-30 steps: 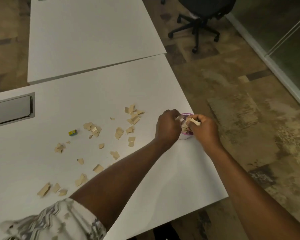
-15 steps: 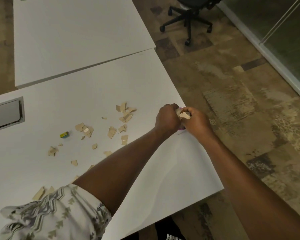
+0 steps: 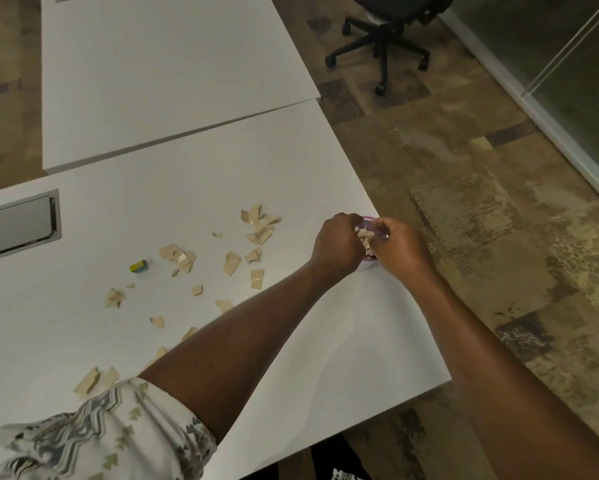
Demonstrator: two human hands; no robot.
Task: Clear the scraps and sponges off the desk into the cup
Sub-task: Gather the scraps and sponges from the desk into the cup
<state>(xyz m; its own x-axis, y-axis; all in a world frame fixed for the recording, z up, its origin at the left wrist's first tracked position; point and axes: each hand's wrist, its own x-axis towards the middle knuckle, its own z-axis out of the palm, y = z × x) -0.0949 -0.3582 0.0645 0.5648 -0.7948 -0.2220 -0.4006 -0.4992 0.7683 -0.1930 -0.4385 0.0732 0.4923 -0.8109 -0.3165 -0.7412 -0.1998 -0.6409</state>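
White desk (image 3: 325, 341), cup (image 3: 368, 219) holding tan scraps (image 3: 364, 237)

No text, label, brand or number is being shown legibly. Print on the small yellow and green block (image 3: 139, 266), left of centre, is being blurred beyond reading, as is a reddish strip on the grey hatch (image 3: 17, 226) at the left edge.

Scraps, a sponge and a cup on the white worktop (image 3: 159, 202).
The cup (image 3: 368, 220), pink-rimmed with a pale base, stands upright near the worktop's right edge, with a wad of scraps (image 3: 365, 239) bunched at its mouth. Loose scraps (image 3: 256, 233), tan and torn, lie flat and scattered to its left, some overlapping. A small yellow-and-blue sponge (image 3: 139, 266) lies among them, apart from the nearest pieces.
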